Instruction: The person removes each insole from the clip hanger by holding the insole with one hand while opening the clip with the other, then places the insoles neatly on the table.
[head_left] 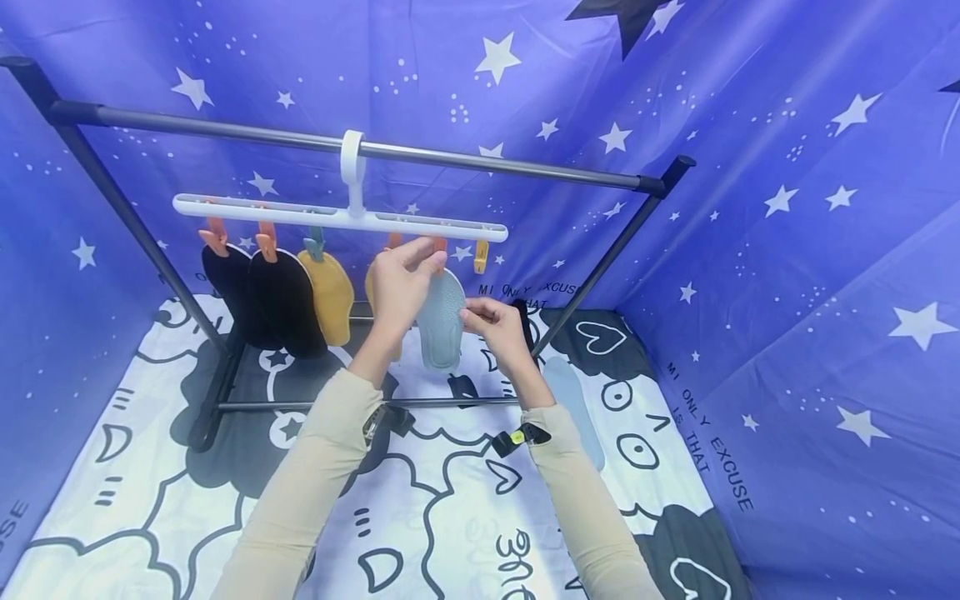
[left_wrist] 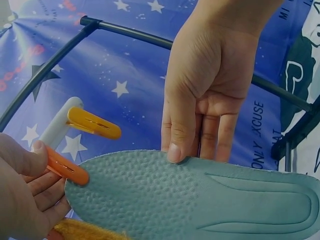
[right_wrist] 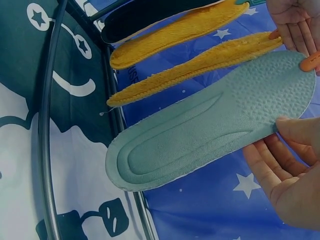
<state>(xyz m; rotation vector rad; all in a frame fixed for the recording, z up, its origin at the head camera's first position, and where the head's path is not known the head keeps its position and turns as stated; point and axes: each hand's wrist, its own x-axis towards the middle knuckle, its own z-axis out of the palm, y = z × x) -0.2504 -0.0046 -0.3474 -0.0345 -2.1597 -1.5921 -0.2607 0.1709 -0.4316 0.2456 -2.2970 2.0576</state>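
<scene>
A grey-green insole (head_left: 441, 321) hangs toe up under a white hanger (head_left: 341, 218), its toe end at an orange clip (left_wrist: 67, 166). My left hand (head_left: 401, 282) pinches that clip, thumb on its near side. My right hand (head_left: 497, 329) holds the side edge of the insole between thumb and fingers, as the right wrist view shows. Just right of the orange clip, a yellow clip (head_left: 481, 257) hangs with nothing in it. Behind my left hand hangs a yellow fuzzy insole (right_wrist: 200, 65), partly hidden in the head view.
Further left on the hanger, two black insoles (head_left: 288, 304) and another yellow insole (head_left: 330, 292) hang from clips. The hanger hooks over a dark metal rack bar (head_left: 480, 161). Another grey-green insole (head_left: 576, 408) lies on the patterned cloth at right, near a rack leg.
</scene>
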